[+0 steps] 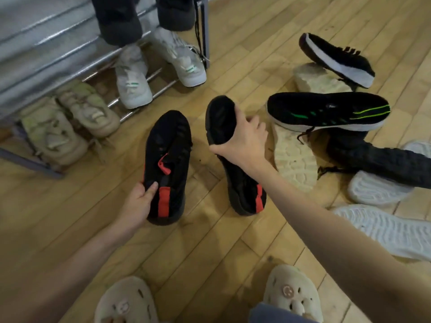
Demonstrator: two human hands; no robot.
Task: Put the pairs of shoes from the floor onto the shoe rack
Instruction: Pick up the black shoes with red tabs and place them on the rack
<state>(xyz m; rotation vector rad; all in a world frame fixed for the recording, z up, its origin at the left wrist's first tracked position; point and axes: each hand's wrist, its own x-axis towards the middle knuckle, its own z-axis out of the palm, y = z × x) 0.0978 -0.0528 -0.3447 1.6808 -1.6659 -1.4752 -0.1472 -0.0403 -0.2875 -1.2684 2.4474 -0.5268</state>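
I hold a pair of black shoes with red heel tabs above the wooden floor. My left hand [140,201] grips the heel of the left black shoe [168,159], toe pointing away. My right hand [242,143] is closed around the middle of the right black shoe [224,122], which is tilted. The metal shoe rack [60,57] stands at the upper left. A white sneaker pair [134,89] and a beige chunky pair [70,122] sit on its lowest tier, and dark shoes [119,24] sit one tier up.
A heap of shoes lies on the floor at the right: a black shoe with green stripes [326,113], a black shoe with white sole [338,59], beige soles [293,159], white soles [384,229]. My feet in beige clogs [291,294] are at the bottom.
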